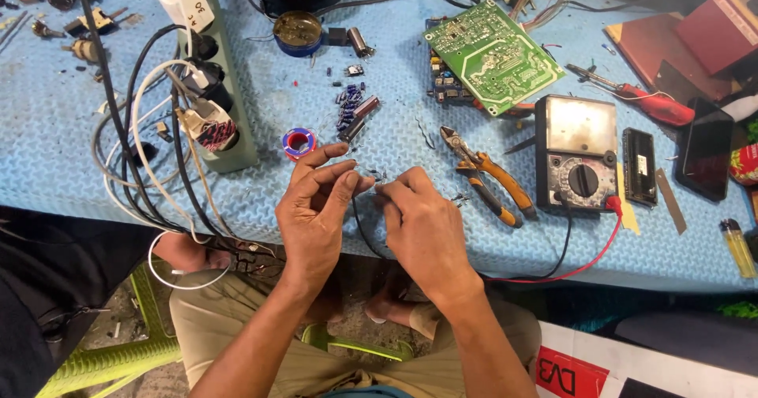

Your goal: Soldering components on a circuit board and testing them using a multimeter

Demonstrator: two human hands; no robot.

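My left hand (316, 208) and my right hand (422, 228) meet over the front edge of the blue textured mat (63, 129). Their fingertips pinch a tiny dark component (373, 183) between them; its exact kind is too small to tell. A thin black lead (359, 228) hangs down from the pinch between my wrists. Small loose parts (355, 110) lie just beyond my left fingers, next to a small spool of solder (299, 142).
Orange-handled cutters (485, 177) lie right of my hands. An analog multimeter (576, 153) with red and black leads stands beyond them, a green circuit board (493, 54) behind. A power strip (213, 90) with tangled cables fills the left. A yellow lighter (738, 246) sits far right.
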